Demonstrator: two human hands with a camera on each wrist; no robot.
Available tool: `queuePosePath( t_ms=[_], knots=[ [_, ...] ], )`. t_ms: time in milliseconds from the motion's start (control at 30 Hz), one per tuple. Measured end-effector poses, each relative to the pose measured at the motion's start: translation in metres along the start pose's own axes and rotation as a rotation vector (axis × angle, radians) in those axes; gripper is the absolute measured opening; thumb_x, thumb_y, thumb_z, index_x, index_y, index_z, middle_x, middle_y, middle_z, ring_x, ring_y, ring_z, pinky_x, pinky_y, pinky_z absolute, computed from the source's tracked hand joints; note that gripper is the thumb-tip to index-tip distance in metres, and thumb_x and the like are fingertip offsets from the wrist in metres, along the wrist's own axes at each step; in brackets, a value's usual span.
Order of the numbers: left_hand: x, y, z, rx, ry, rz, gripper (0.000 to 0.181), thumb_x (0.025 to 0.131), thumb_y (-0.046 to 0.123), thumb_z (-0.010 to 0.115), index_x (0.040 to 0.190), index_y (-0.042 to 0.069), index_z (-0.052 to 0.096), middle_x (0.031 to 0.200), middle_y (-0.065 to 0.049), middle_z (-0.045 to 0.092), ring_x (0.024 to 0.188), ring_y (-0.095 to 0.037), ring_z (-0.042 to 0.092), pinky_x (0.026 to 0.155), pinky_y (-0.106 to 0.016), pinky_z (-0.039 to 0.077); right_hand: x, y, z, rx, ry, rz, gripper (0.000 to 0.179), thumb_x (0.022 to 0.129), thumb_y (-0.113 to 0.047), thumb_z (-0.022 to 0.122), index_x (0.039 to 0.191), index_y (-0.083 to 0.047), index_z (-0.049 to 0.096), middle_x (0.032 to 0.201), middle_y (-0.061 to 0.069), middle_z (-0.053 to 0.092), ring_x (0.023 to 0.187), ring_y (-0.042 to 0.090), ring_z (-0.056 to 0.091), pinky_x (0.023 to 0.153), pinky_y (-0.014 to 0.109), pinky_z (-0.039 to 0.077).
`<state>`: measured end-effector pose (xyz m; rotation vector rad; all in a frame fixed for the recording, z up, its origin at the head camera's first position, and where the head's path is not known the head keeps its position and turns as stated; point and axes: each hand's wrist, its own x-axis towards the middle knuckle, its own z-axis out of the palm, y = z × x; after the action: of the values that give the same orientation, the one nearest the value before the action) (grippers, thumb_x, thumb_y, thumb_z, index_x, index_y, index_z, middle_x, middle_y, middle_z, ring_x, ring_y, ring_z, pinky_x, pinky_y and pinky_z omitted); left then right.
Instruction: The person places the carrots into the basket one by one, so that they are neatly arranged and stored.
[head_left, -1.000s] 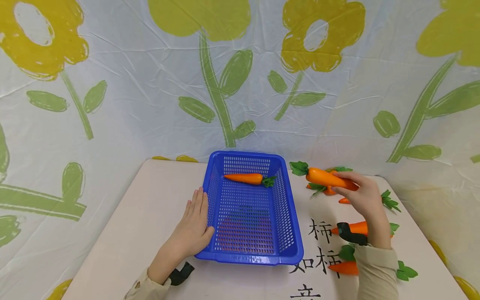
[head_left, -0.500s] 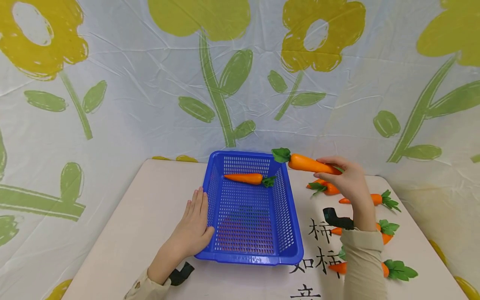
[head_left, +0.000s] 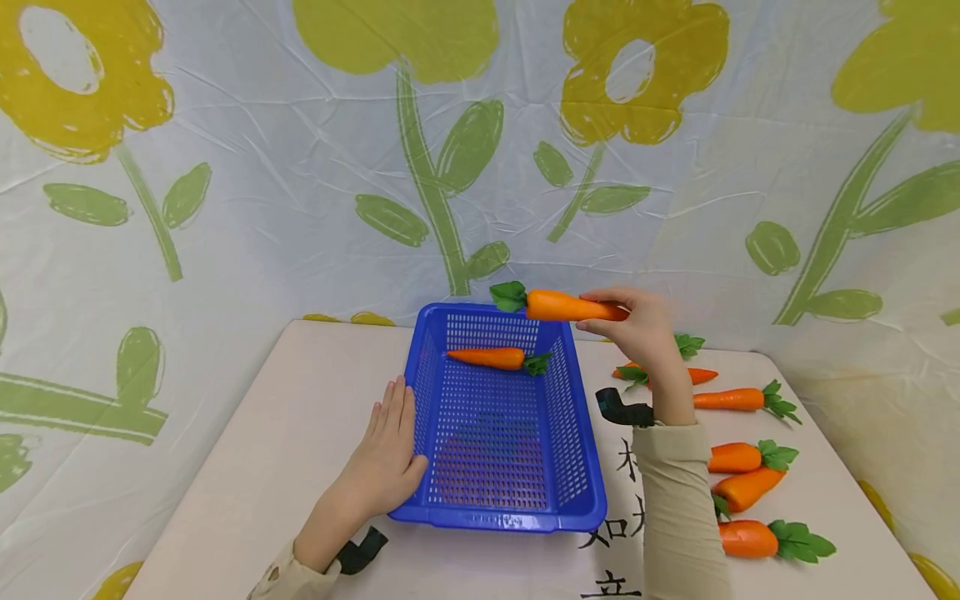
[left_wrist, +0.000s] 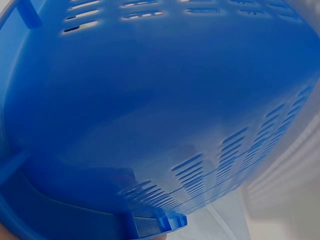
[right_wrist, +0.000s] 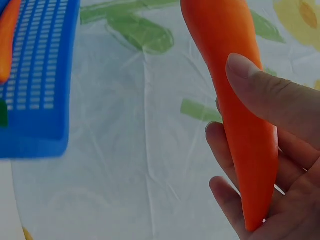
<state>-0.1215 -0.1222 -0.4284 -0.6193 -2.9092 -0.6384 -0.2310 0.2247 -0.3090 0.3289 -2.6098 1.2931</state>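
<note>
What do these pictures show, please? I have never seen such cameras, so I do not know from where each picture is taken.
There is no machine here: a person works with a left hand and right hand. The wide picture comes from a camera on the head, looking forward and down. Each wrist wears a camera too. The left one mostly sees the wall of the blue basket close up; the right one sees the right hand and what it holds. On the table, right of the basket, lie several orange carrots, some partly hidden by the right arm. One carrot lies inside the basket. The left hand rests with straight fingers against the basket's left side. The right hand grips a raised carrot by its narrow end, near the basket's far right corner.
</note>
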Motion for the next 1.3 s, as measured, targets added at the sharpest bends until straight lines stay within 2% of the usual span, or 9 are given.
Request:
queuePosePath(
  t_ms=[233, 500, 700, 900, 1067, 1300],
  knots=[
    [0.000, 0.000, -0.001, 0.001, 0.002, 0.000, 0.081, 0.087, 0.013, 0.053, 0.150, -0.017, 0.011, 0.161, -0.030, -0.002, 0.149, -0.045, 0.003, 0.116, -0.060, 0.012, 0.017, -0.009, 0.028, 0.031, -0.043, -0.013, 0.038, 0.081, -0.012, 0.082, 0.117, -0.003, 0.073, 0.114, 0.016, 0.069, 0.097, 0.029, 0.064, 0.078, 0.027, 0.054],
    [0.000, 0.000, 0.000, 0.006, -0.001, 0.002, 0.081, 0.088, 0.013, 0.053, 0.151, -0.017, 0.011, 0.161, -0.030, -0.002, 0.149, -0.045, 0.003, 0.116, -0.060, 0.013, 0.030, -0.003, 0.060, 0.077, -0.053, -0.022, 0.036, 0.076, -0.006, 0.084, 0.110, 0.000, 0.075, 0.106, 0.017, 0.072, 0.089, 0.027, 0.066, 0.074, 0.023, 0.053],
    [0.000, -0.001, 0.001, 0.011, 0.004, 0.007, 0.081, 0.088, 0.014, 0.053, 0.151, -0.017, 0.011, 0.161, -0.030, -0.002, 0.148, -0.046, 0.004, 0.116, -0.060, 0.013, 0.036, 0.007, 0.081, 0.086, -0.096, -0.003, 0.035, 0.076, -0.006, 0.084, 0.110, 0.001, 0.075, 0.106, 0.017, 0.073, 0.089, 0.027, 0.067, 0.076, 0.029, 0.053],
    [0.000, -0.002, 0.002, 0.012, 0.007, 0.010, 0.082, 0.088, 0.014, 0.053, 0.151, -0.017, 0.011, 0.161, -0.030, -0.002, 0.148, -0.046, 0.004, 0.116, -0.060, 0.013, 0.039, 0.020, 0.101, 0.050, -0.122, 0.000, 0.031, 0.077, -0.006, 0.083, 0.106, 0.002, 0.076, 0.105, 0.019, 0.072, 0.087, 0.029, 0.067, 0.076, 0.034, 0.055],
    [0.000, -0.001, 0.002, 0.013, 0.008, 0.009, 0.082, 0.088, 0.014, 0.054, 0.151, -0.017, 0.011, 0.161, -0.030, -0.002, 0.148, -0.046, 0.004, 0.116, -0.060, 0.013, 0.039, 0.037, 0.119, 0.035, -0.184, 0.034, 0.032, 0.079, -0.009, 0.082, 0.108, 0.001, 0.075, 0.107, 0.017, 0.072, 0.088, 0.027, 0.067, 0.078, 0.035, 0.055],
    [0.000, 0.000, 0.001, 0.007, 0.004, 0.005, 0.081, 0.088, 0.014, 0.052, 0.151, -0.017, 0.010, 0.161, -0.029, -0.004, 0.148, -0.046, 0.004, 0.116, -0.060, 0.013, 0.039, 0.051, 0.136, 0.010, -0.234, 0.059, 0.033, 0.075, -0.010, 0.085, 0.106, -0.002, 0.077, 0.105, 0.015, 0.072, 0.091, 0.026, 0.064, 0.079, 0.035, 0.052]
  ],
)
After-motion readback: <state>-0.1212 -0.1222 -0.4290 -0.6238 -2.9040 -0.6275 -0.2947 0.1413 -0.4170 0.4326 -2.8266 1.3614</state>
